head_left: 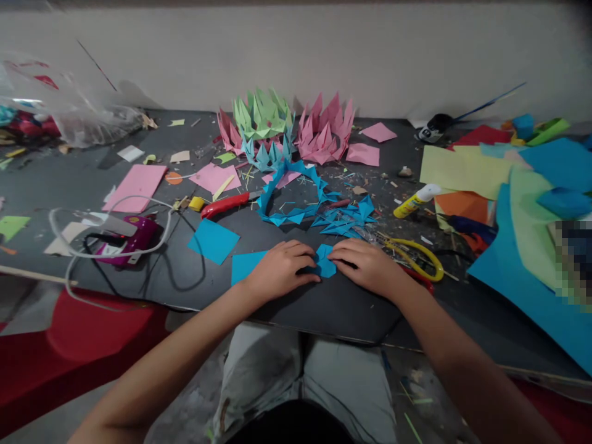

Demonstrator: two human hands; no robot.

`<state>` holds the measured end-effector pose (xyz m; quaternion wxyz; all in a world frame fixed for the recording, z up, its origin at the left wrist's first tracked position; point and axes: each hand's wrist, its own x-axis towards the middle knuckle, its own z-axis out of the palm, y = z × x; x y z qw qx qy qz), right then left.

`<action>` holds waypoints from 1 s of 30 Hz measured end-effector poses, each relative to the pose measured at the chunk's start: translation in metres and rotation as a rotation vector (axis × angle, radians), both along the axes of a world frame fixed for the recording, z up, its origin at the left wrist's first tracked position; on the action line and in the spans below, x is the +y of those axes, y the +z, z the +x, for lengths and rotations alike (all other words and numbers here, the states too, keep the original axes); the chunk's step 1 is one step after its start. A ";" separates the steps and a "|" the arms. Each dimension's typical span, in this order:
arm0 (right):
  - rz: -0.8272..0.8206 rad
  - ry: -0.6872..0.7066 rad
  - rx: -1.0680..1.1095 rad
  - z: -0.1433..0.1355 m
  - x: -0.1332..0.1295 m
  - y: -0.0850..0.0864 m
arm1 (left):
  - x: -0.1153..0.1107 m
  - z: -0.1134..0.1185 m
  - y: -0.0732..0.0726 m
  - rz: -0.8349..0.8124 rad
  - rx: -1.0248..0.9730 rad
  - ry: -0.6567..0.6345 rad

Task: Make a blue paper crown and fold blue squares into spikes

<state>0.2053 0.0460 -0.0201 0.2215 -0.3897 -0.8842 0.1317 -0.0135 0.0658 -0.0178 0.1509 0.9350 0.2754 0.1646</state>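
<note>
A small folded piece of blue paper lies at the table's front, between my two hands. My left hand is on its left side, thumb and fingers curled together at its edge. From the right, my right hand pinches the paper's edge with its fingertips. Flat blue paper lies partly under my left hand, and a blue square is farther left. Just beyond my hands are a ring of folded blue paper and a pile of folded blue pieces.
Yellow-handled scissors lie close to my right hand. A glue stick, a red cutter, a purple device with cables, pink paper crowns, a green one and coloured sheets surround the work.
</note>
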 end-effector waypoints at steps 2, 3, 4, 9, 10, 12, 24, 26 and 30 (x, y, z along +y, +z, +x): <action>-0.001 -0.005 -0.038 0.000 -0.003 0.002 | 0.001 0.000 -0.001 0.088 0.026 -0.036; 0.004 -0.005 -0.058 0.000 -0.005 0.003 | 0.001 0.000 -0.002 0.140 0.042 -0.044; 0.013 -0.005 -0.073 0.000 -0.006 0.004 | 0.001 0.001 -0.002 0.186 0.055 -0.049; -0.045 -0.017 -0.020 0.003 -0.006 0.005 | -0.001 0.002 -0.001 0.263 0.038 -0.106; -0.075 -0.014 0.005 0.004 -0.005 0.005 | -0.001 0.002 0.000 0.277 0.040 -0.116; -0.129 -0.002 0.048 0.006 -0.004 0.006 | -0.001 0.002 0.002 0.320 0.073 -0.146; 0.090 0.052 0.036 0.005 -0.003 0.001 | -0.001 0.003 -0.002 0.389 0.000 -0.110; 0.179 0.089 -0.007 0.003 -0.006 0.002 | -0.002 0.002 -0.003 0.440 0.000 -0.153; 0.241 0.137 -0.069 -0.001 -0.010 0.003 | -0.003 0.002 -0.004 0.355 -0.010 -0.101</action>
